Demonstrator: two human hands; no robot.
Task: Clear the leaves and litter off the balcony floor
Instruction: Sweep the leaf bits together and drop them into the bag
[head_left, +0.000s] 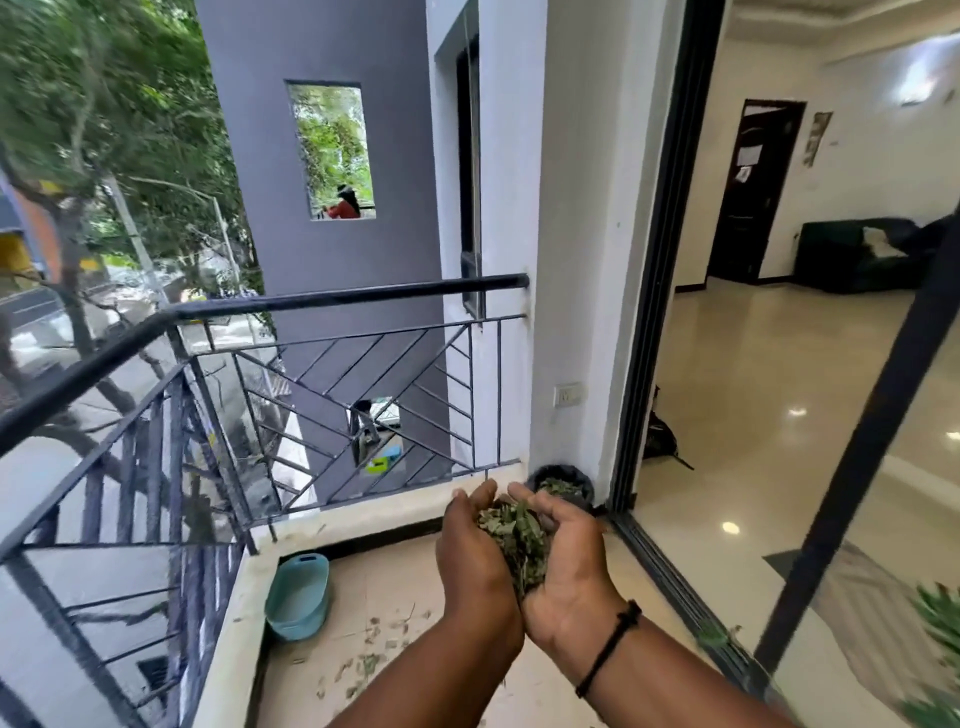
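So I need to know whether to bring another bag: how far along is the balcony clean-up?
Partly done. The black bin in the corner already holds some leaves. In hand: the left hand and right hand, cupped together, carry a heap of leaves. Left: scattered leaves lie on the floor near the blue tub.

Bare forearms, black wrist cord (608, 649)

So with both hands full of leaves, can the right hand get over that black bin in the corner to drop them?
Probably yes. The right hand and left hand cup the leaves just short of the black bin, whose top is open, and nothing stands between them.
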